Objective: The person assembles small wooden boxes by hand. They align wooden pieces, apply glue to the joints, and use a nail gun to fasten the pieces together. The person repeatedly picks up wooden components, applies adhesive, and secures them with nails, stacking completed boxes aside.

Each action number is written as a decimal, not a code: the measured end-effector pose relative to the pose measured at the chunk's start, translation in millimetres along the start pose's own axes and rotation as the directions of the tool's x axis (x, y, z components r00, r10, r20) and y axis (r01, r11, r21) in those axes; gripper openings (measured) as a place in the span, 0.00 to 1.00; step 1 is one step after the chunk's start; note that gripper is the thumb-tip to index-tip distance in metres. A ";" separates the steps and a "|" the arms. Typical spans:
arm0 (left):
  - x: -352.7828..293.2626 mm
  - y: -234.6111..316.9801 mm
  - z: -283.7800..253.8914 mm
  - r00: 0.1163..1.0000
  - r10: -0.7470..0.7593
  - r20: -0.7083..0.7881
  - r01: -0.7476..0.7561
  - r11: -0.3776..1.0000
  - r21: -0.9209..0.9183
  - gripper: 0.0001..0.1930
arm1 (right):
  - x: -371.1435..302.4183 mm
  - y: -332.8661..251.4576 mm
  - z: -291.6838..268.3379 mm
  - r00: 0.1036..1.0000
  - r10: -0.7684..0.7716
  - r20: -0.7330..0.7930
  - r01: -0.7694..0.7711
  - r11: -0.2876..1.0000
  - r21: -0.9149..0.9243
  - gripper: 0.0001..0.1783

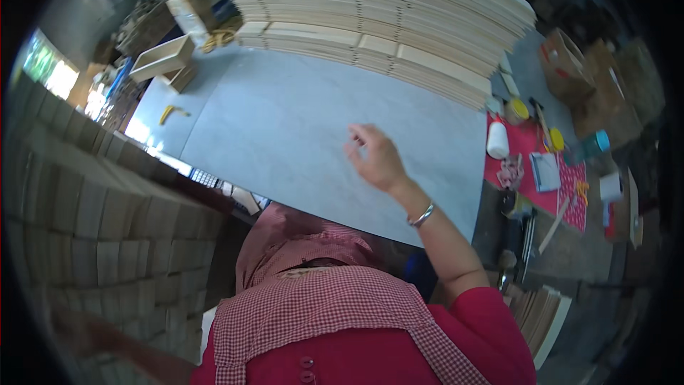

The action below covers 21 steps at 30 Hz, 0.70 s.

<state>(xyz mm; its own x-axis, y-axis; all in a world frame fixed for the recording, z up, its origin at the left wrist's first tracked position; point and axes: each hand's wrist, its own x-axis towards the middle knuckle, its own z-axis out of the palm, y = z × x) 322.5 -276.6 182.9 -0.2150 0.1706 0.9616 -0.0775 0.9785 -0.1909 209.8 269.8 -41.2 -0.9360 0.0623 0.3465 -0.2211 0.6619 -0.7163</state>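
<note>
My right hand [376, 160] is over the pale grey tabletop [285, 114], its fingers loosely curled and the thumb apart from them. Nothing shows between those fingers. A silver bangle [422, 215] circles the wrist. At the lower left, my left hand [68, 329] reaches out to the side, close to a tall stack of wooden pieces [117, 260]. It is dark and blurred there, so its fingers and anything in them cannot be made out. Beyond the right hand, long piles of thin wooden boards [320, 0] line the back of the table.
On the table's left are a wooden box [162, 59] and a yellow tool [168, 113]. To the right, a red cloth [524, 144] carries a white bottle [497, 140], yellow-lidded jars and a notepad [545, 172]. Cardboard boxes [566, 68] stand farther right.
</note>
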 end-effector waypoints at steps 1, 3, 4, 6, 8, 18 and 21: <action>-11.3 44.9 37.2 0.991 -0.067 0.118 0.103 0.938 -0.332 0.13 | 2.8 28.0 -17.6 0.994 -0.023 -0.110 0.008 0.991 -0.137 0.20; -43.7 132.5 101.2 0.907 -0.136 0.398 0.375 0.689 -0.620 0.11 | 1.7 94.2 -70.2 0.953 -0.067 -0.294 -0.050 0.926 -0.374 0.19; -61.5 162.2 120.7 0.806 -0.155 0.571 0.556 0.530 -0.641 0.10 | 0.8 121.6 -95.9 0.933 -0.086 -0.350 -0.083 0.894 -0.441 0.20; -70.4 219.5 132.8 0.602 -0.077 0.795 0.758 0.369 -0.538 0.09 | 7.6 157.5 -150.2 0.855 0.061 -0.515 -0.321 0.842 -0.433 0.18; -86.3 266.5 148.5 0.478 0.025 0.878 0.831 0.312 -0.461 0.12 | 10.3 185.5 -207.0 0.717 0.373 -0.588 -0.606 0.751 -0.262 0.21; -128.5 328.0 192.1 0.177 0.279 0.944 0.926 0.278 -0.256 0.22 | 70.7 239.0 -235.7 0.391 0.854 -0.344 -0.886 0.450 0.109 0.36; -136.0 327.3 199.7 0.105 0.271 0.957 0.928 0.320 -0.192 0.24 | 73.4 231.8 -245.0 0.406 0.860 -0.308 -0.903 0.429 0.009 0.37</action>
<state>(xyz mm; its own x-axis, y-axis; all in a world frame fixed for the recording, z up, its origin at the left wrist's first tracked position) 132.0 -2.6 -49.7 -0.9751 0.1723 -0.1396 -0.0371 0.4938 0.8688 157.0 610.8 -33.4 -0.4856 0.8251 -0.2890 0.7482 0.2213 -0.6255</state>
